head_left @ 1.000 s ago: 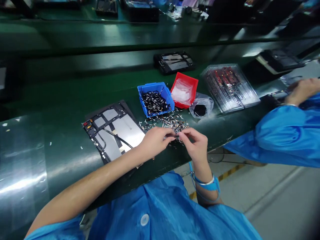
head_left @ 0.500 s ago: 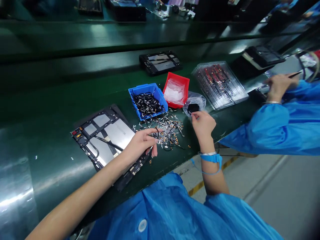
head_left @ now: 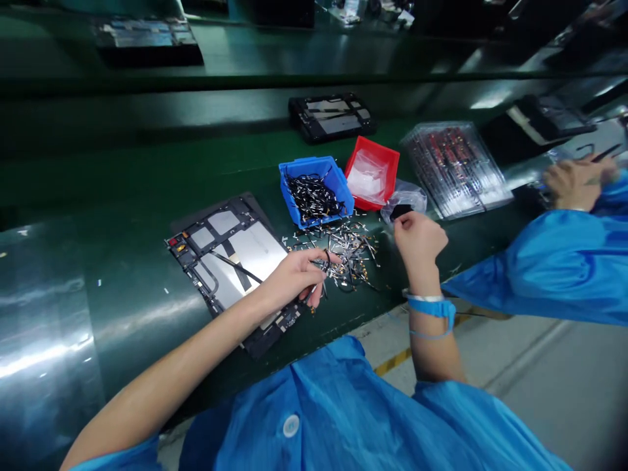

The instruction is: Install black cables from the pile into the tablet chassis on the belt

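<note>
Right hand (head_left: 419, 239) now pinched at bag (head_left: 411, 195)

Hands (head_left: 294, 276) (head_left: 420, 241) — amid loose parts (head_left: 354, 252) (tablet (head_left: 235, 252) beside)

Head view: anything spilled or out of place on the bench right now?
Yes. Small loose parts lie scattered on the green bench in front of the blue bin, outside it, between the left hand, which pinches one, and the right hand. Nothing else stands out.
</note>
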A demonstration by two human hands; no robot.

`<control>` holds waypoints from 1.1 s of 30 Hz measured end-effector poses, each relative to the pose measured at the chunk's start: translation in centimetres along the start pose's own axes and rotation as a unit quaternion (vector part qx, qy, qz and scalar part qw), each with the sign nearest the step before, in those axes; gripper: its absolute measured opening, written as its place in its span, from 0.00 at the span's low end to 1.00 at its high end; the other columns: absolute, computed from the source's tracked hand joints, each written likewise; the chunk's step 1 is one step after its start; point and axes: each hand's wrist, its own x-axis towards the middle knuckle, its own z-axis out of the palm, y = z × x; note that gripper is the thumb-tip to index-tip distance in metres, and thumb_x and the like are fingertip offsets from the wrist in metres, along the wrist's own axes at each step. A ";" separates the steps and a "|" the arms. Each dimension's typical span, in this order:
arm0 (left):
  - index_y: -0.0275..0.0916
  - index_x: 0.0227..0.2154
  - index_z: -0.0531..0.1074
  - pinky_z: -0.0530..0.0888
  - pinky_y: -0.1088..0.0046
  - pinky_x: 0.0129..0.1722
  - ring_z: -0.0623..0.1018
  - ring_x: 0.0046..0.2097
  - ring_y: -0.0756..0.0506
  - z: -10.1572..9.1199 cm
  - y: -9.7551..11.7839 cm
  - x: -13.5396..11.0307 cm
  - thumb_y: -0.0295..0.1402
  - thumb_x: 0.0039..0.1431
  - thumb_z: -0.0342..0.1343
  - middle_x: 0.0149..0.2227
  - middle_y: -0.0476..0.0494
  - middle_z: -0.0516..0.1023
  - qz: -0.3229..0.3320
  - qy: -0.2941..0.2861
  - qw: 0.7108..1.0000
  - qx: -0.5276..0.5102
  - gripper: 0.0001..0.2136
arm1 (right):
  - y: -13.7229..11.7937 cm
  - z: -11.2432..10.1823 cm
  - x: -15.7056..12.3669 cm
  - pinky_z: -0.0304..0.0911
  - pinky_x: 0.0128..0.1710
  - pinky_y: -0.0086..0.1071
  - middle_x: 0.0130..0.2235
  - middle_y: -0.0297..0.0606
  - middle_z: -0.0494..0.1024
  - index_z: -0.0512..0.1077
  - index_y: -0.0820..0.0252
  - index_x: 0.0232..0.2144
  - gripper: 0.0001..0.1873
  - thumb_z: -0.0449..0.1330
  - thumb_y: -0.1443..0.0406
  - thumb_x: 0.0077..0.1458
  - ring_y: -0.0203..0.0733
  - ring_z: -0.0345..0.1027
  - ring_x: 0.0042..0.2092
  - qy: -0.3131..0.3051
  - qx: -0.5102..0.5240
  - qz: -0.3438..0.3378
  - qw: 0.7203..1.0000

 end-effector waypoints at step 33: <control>0.27 0.49 0.71 0.53 0.83 0.13 0.59 0.11 0.55 -0.3 0.4 -0.3 0.20 0.46 0.45 0.09 0.54 0.66 -0.053 -0.092 0.994 0.037 0.25 | -5.6 -3.0 -5.8 0.60 0.24 0.29 0.21 0.32 0.76 0.71 0.60 0.24 0.19 0.67 0.51 0.46 0.33 0.67 0.24 -0.474 0.405 -0.161 0.765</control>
